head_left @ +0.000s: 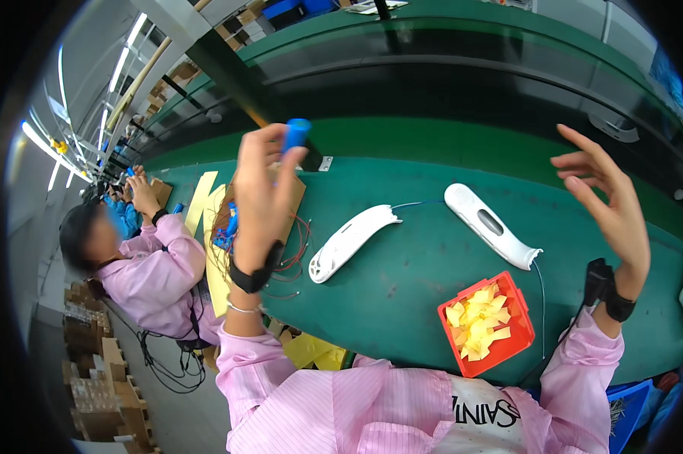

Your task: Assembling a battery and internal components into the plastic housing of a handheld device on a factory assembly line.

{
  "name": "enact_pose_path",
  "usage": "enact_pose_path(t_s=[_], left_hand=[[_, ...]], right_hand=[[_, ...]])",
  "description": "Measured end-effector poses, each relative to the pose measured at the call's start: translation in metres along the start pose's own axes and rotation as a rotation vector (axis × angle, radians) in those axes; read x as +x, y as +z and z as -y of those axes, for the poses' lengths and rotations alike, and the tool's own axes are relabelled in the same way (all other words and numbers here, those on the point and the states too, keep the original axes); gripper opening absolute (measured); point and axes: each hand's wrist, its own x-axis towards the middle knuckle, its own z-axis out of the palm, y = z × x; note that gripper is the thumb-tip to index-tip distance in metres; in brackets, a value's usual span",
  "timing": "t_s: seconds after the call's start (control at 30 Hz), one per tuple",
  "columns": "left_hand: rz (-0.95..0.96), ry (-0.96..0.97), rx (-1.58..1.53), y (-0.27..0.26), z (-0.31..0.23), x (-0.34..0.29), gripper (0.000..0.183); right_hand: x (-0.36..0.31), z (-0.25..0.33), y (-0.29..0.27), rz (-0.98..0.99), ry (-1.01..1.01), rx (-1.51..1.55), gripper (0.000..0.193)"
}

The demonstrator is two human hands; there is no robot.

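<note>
My left hand (264, 189) is raised over the left side of the table, its fingers and thumb closed round a short blue cylinder (297, 135). My right hand (606, 197) is held up over the right side with fingers apart and nothing in it. Between the hands two white curved plastic shells lie on the table. The left shell (353, 244) has round holes at its lower end; the right shell (493, 227) has a grey oval slot. A thin dark wire (419, 203) runs between their ends. Neither hand touches them.
A red bin (521, 333) of yellow paper pieces (478, 321) sits at the near edge. Left, a cardboard box (292, 200) holds blue parts (226, 231) and thin red wires, by yellow strips (199, 200). A green post stands behind. A co-worker (156, 257) sits at left.
</note>
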Motion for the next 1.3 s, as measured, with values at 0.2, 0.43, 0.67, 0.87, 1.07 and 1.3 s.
enact_pose_path(t_s=[0.2,0.43,0.67,0.87,1.07,1.3], left_hand=[[-0.080,0.327,-0.149,0.101,-0.093,-0.007,0.033],[-0.081,0.269,-0.315,0.160,-0.126,-0.015,0.025],[-0.060,0.109,-0.402,0.151,-0.124,-0.007,0.013],[-0.052,0.085,-0.388,0.147,-0.120,-0.007,0.010],[-0.008,0.049,-0.437,0.145,-0.118,-0.006,0.009],[-0.074,0.044,-0.393,0.155,-0.119,-0.011,0.008]], right_hand=[[0.011,0.009,0.059,-0.005,-0.132,0.335,0.044],[0.018,-0.003,0.078,-0.137,-0.058,0.797,0.026],[0.017,-0.005,0.083,-0.186,-0.091,0.592,0.028],[0.018,-0.002,0.084,-0.236,-0.144,0.353,0.032],[0.016,-0.002,0.084,-0.265,-0.203,0.212,0.036],[0.016,-0.001,0.098,-0.286,-0.206,0.216,0.044]])
